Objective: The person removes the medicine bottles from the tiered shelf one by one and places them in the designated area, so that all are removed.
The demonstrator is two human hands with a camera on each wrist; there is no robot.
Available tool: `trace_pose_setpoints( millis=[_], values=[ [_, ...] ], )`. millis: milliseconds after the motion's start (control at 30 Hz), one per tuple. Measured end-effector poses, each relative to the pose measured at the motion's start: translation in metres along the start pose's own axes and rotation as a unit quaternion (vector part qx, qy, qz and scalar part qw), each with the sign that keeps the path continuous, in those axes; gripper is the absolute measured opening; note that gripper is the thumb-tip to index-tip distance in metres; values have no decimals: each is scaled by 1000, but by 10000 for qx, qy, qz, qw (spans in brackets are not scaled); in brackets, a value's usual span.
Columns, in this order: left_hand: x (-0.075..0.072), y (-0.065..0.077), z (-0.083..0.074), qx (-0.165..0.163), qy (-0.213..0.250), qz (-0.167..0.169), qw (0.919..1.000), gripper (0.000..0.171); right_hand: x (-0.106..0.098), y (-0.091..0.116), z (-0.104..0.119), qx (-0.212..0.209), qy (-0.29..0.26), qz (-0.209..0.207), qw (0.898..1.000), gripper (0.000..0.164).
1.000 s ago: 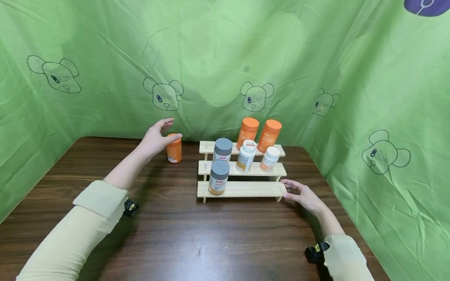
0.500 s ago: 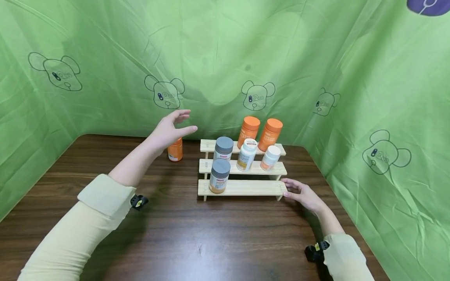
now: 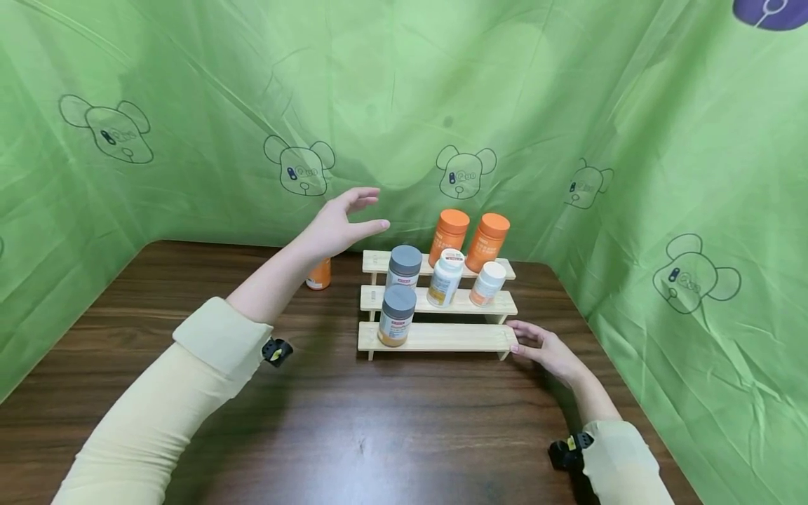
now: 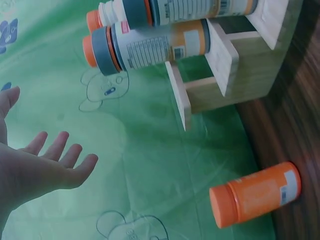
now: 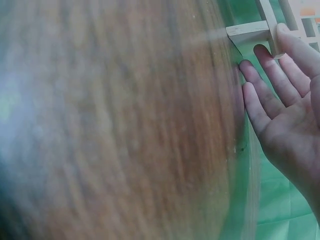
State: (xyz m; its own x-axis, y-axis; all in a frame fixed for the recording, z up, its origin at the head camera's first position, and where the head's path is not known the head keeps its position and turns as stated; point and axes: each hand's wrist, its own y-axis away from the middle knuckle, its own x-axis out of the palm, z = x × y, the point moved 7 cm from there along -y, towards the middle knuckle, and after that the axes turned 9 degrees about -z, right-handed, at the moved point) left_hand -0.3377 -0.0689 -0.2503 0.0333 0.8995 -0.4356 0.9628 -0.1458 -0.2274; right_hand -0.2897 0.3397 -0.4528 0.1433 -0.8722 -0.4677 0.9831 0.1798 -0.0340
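A three-step wooden display rack (image 3: 463,339) stands on the table, with pill bottles on its steps. My left hand (image 3: 336,223) is raised left of its top step, thumb and fingers spread, holding nothing. Behind that forearm an orange bottle (image 3: 319,275) is partly hidden; the left wrist view shows this orange bottle (image 4: 260,195) whole, standing on the table. At the rack's right end my right hand (image 3: 548,354) holds the bottom step, thumb at the front corner and fingers toward the back. In the right wrist view that thumb (image 5: 292,40) lies against the wooden edge.
Two orange bottles (image 3: 486,242) stand on the top step. A grey-lidded bottle (image 3: 405,265) and two white bottles (image 3: 445,278) stand on the middle one. Another grey-lidded bottle (image 3: 397,317) is at the bottom left. Green cloth (image 3: 379,105) walls the table's back and sides.
My left hand has moved right and up, away from above the orange bottle toward the rack, with nothing in it. My right hand stays at the rack's end.
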Motion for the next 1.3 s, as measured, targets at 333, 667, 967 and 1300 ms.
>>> trace_pose_setpoints(
  millis=[333, 667, 967, 1300],
  values=[
    [21, -10, -14, 107, 414, 156, 9990, 69, 0, -2, -2, 5, -123, 18, 9999, 56],
    [45, -26, -22, 57, 671, 412, 9969, 70, 1, -1, -3, -25, -136, 72, 9999, 57],
    [72, -40, -26, 244, 539, 557, 9967, 69, -3, -2, -6, -67, -24, -9, 10000, 55],
    [96, -54, -23, 423, 384, 692, 9960, 69, -1, -2, -6, -77, -65, 34, 9999, 55]
  ],
)
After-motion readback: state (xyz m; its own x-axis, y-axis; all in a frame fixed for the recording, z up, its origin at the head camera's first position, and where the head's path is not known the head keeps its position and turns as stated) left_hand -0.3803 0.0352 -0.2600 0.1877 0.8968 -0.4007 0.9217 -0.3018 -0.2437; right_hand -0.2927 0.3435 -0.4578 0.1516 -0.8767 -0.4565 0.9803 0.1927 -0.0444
